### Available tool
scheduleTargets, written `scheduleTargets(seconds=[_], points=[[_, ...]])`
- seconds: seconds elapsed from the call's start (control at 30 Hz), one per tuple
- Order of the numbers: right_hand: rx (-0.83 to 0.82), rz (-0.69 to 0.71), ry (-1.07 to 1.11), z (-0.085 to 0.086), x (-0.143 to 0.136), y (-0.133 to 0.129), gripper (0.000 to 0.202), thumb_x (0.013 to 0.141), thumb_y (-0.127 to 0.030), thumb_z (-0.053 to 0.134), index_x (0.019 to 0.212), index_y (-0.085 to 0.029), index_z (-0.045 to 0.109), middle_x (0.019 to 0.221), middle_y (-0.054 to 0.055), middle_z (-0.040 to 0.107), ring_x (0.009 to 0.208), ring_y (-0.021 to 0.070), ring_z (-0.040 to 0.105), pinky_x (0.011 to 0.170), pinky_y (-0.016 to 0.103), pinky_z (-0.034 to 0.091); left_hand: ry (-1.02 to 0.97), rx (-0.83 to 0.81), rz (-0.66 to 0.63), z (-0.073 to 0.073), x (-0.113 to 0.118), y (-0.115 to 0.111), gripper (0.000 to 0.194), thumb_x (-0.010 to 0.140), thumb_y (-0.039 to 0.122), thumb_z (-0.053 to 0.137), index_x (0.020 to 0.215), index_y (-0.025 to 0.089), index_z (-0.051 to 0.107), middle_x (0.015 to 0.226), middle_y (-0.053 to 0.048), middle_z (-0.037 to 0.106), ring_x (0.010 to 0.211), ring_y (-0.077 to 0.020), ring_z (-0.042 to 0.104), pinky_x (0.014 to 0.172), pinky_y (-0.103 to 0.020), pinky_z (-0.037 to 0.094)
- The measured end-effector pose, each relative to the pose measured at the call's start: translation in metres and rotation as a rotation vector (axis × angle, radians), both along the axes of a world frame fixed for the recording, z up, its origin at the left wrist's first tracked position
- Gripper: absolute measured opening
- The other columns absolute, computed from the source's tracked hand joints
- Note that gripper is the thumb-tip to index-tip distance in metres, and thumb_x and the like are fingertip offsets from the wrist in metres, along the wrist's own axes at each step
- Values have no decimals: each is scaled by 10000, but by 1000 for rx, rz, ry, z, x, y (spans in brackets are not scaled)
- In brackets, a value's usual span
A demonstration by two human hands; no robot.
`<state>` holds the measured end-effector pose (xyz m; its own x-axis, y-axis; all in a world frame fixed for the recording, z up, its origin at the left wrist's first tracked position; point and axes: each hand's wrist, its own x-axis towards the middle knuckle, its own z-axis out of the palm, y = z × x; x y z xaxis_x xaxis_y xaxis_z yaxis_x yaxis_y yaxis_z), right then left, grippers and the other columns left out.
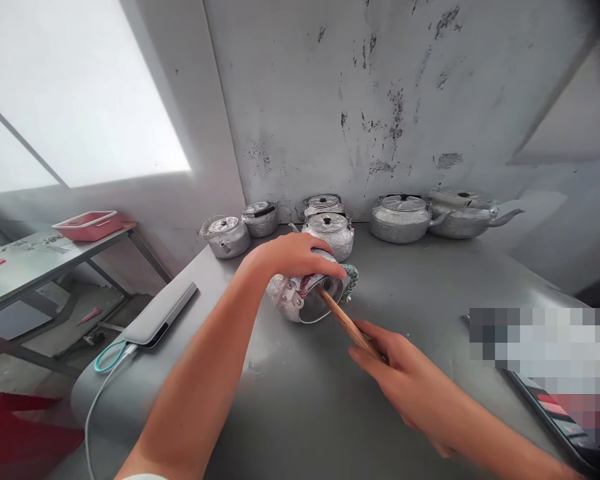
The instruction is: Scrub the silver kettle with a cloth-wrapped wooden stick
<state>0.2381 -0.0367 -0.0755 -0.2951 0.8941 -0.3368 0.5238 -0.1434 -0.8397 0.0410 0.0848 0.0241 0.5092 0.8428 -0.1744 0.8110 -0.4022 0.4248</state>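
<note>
A dented silver kettle (284,299) lies tipped on its side on the grey table, its round mouth turned toward me. My left hand (300,255) grips it from above, with the fingers over its upper side. Wrapped round a wooden stick (345,321) is my right hand (387,357). The far end of the stick reaches into the kettle's mouth, where its tip is hidden. A green patterned cloth (351,281) shows at the kettle's right side, and a bit of red pattern appears near the opening.
Several lidded kettles stand along the wall, including a silver kettle (400,219) and a long-spouted kettle (463,217). A power bank (163,313) with a cable lies left. At right is a phone-like device (550,413), partly blurred. A pink basket (87,228) sits on a side table (35,267).
</note>
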Motion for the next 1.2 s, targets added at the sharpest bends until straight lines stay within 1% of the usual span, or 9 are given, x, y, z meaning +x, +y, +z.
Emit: scheduleTargets(seconds=[0.17,0.4,0.57,0.7,0.8,0.87,1.0,1.07,1.2], points=[[-10,-5,10,-1,2,-1,263,976,-470,393,941,-222,476,690,-85,301,460,66,327,363,181,316,-6,-10,2,0,0,0,603,769,661,621,1265,319,645,860,36,764,854,-213,687,717,-252,457],[-36,-33,-4,-5,3,0,250,981,-471,372,945,-238,458,661,-99,270,430,70,317,362,193,308,-5,0,27,-1,2,0,580,764,654,613,1236,318,653,966,31,764,825,-210,689,679,-259,455],[-21,22,-42,4,8,8,283,985,-485,376,882,-236,462,653,-96,257,467,81,291,395,205,302,3,52,109,-5,4,-2,577,749,680,596,1194,316,643,844,23,751,819,-243,691,637,-277,445],[135,111,-234,15,15,11,286,1007,-421,346,860,-225,492,687,-53,447,553,113,420,498,234,369,-7,126,103,-10,3,2,512,754,668,588,1070,270,646,801,0,743,770,-247,689,579,-285,428],[326,167,-574,20,18,8,247,1004,-232,308,938,-203,544,718,15,593,564,162,541,503,276,320,-17,92,88,-12,2,6,498,765,651,582,1065,258,636,798,2,745,716,-233,688,565,-285,431],[438,211,-847,19,19,5,214,944,-112,383,1019,-177,572,739,41,628,554,193,597,483,299,248,-15,93,75,-12,2,7,477,777,632,575,1080,271,647,788,14,746,745,-231,691,605,-281,447],[574,300,-1223,9,26,3,652,745,86,493,1353,-147,483,817,52,673,574,233,693,452,313,142,18,178,23,-11,7,4,403,796,604,557,1063,340,704,870,39,756,889,-242,682,731,-280,461],[687,330,-1268,0,34,4,767,732,105,477,1456,-129,388,801,49,680,541,219,694,444,313,120,59,236,36,-11,10,2,398,789,609,558,1020,334,729,895,26,752,899,-252,672,729,-286,455],[956,327,-1156,-18,53,9,743,733,83,463,1442,-126,384,752,4,634,414,144,593,425,314,127,81,261,45,-11,14,1,432,783,618,558,994,283,732,898,-11,740,864,-253,660,666,-286,436]])
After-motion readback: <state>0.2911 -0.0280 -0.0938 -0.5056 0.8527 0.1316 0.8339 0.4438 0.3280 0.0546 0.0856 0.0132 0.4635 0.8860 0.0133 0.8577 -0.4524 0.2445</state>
